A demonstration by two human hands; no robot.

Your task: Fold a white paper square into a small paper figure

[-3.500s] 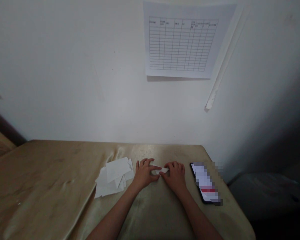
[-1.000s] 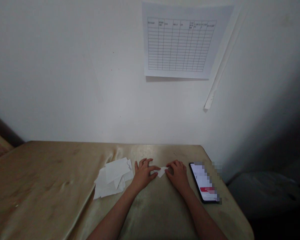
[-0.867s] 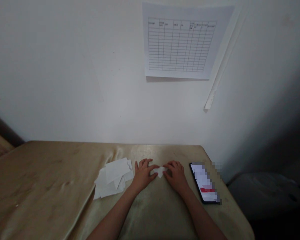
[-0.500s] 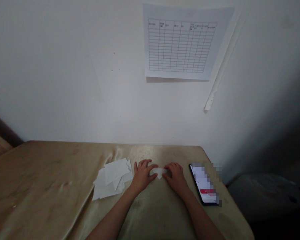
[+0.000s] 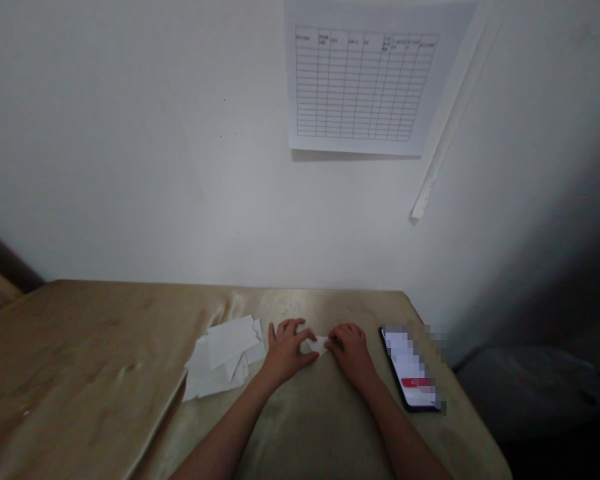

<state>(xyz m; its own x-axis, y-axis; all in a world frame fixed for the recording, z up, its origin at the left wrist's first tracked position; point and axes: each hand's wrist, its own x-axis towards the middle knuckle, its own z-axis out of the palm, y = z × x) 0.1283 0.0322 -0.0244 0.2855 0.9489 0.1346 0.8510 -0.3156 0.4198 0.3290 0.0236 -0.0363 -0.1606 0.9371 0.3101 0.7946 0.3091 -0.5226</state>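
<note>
A small folded piece of white paper lies on the cloth-covered table between my two hands. Its right corner is pinched between the thumb and index finger of my right hand. My left hand holds the left side, with the index fingertip at the upper edge and the thumb at the lower point; its other fingers are spread. Just left of that hand rests a loose pile of torn white paper sheets. Part of the folded piece is hidden under my fingertips.
A phone with a lit, partly blurred screen lies to the right. The brown table cover has wrinkles at the left. Behind stands a white wall with a printed table sheet and a paper strip. A dark bulky shape sits beyond the right edge.
The folded paper's left part has turned or folded inward, so it looks narrower. My left thumb has moved slightly right, towards its lower point. The view has shifted a little.
</note>
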